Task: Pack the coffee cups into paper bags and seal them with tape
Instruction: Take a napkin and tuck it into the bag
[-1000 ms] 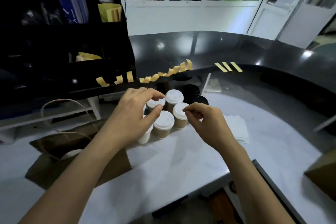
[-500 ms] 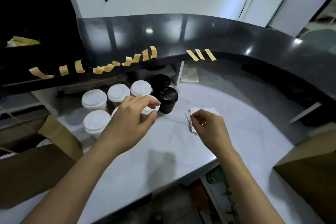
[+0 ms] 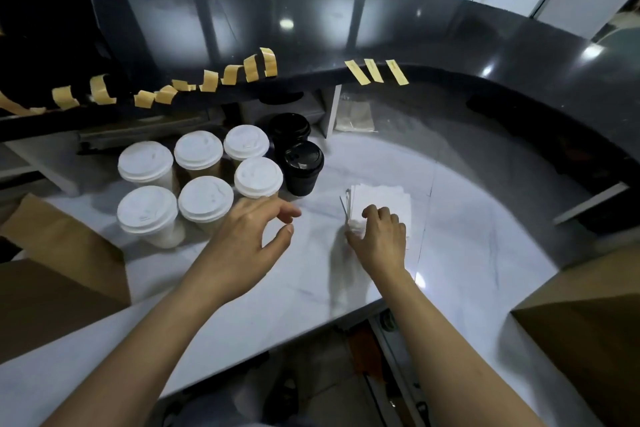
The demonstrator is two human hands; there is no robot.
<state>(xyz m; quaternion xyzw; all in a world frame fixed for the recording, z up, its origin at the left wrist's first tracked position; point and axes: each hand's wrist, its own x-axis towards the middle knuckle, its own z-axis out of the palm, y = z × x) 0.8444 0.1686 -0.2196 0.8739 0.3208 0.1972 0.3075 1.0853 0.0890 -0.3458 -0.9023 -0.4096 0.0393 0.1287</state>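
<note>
Six white-lidded cups [image 3: 197, 180] stand packed together at ten o'clock on the pale marble surface [image 3: 460, 253], two rows of them, touching or nearly so. Just to their right, at twelve o'clock, two black cups [image 3: 299, 152] with black lids stand one behind the other, the near one beside the closest white lid.

The left hand [image 3: 242, 239] hovers low over the surface at the centre, just in front of the white cups, fingers spread wide and loosely curved, thumb apart, holding nothing. Its fingertips [image 3: 289, 213] sit near the front-right white cup but I cannot tell whether they touch it.

The right hand [image 3: 379, 236] is down at one o'clock on a stack of white napkins [image 3: 384, 196], fingers curled at the stack's near left corner, pinching up the edge of the paper there.

Up along the rim of the dark curved counter [image 3: 415, 35], a row of yellow tape strips [image 3: 207, 80] hangs from nine through to twelve o'clock, many of them curling, and three more strips [image 3: 375, 71] sit side by side at one o'clock.

A brown paper bag [image 3: 59, 274] lies at eight o'clock, left of the cups, and another brown bag [image 3: 585, 340] fills the four o'clock corner, well apart from the hands
</note>
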